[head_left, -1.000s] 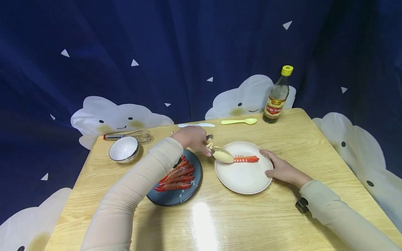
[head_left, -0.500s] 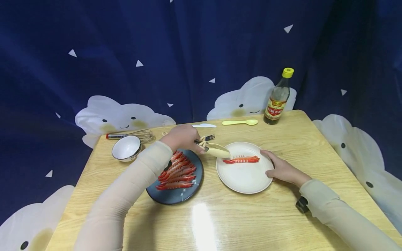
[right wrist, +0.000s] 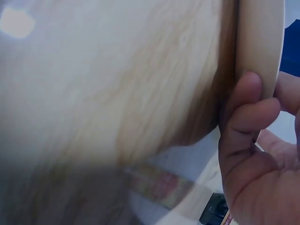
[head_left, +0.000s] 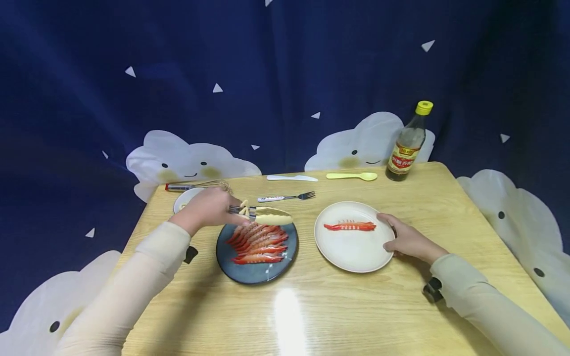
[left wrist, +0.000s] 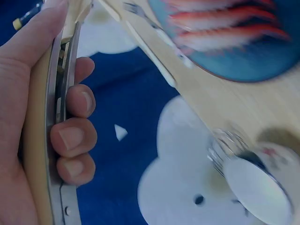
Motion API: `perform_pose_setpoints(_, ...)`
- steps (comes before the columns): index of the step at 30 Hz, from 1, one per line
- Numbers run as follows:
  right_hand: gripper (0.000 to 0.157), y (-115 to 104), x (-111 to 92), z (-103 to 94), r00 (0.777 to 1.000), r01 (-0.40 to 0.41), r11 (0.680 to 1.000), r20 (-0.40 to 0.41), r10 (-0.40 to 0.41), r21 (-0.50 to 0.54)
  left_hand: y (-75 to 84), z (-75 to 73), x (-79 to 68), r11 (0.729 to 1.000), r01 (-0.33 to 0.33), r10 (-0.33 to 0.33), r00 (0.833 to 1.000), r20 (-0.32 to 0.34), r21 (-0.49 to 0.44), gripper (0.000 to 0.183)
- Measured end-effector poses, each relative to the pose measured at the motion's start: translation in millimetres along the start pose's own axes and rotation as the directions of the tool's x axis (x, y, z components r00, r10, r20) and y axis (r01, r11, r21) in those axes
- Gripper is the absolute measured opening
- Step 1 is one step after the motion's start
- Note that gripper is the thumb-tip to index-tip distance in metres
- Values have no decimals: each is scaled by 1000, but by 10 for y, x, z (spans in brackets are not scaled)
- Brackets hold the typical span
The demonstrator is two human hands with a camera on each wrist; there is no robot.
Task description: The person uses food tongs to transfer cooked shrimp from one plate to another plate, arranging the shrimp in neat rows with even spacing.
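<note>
In the head view my left hand holds kitchen tongs above the dark blue plate. The fingers wrap round the handle in the left wrist view, and nothing shows between the tong tips. Several red shrimp lie side by side on the blue plate. To its right, a single shrimp rests on a white plate. My right hand grips that plate's right rim, thumb on top; curled fingers support its underside in the right wrist view.
A fork, a white knife and a yellow spoon lie toward the back edge. A vinegar-like bottle stands at the back right. Behind my left hand are a whisk and a bowl, partly hidden.
My left hand has drawn the tongs leftward off the white plate to over the blue one, leaving the single shrimp behind on the white plate. The right hand keeps its grip.
</note>
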State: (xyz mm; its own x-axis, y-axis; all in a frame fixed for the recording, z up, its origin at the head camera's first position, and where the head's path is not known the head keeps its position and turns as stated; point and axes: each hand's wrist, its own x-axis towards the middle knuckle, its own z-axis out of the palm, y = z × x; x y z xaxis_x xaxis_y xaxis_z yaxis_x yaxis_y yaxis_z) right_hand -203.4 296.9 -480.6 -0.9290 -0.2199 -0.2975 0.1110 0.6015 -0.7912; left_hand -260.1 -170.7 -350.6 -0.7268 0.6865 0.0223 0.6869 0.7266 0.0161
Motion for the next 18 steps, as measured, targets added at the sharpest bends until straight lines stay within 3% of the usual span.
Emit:
perform_pose_setpoints(9,84,17,80,-1,1000,8,1000,5,-8,-15,-153,65,-699,992,124,-122,990,65,-30,40)
perform_pose_setpoints(18,84,-28,137,21,1000,4,999,17,-4,-41,-171,299,-1170,979,189,-184,980,70,-76,40)
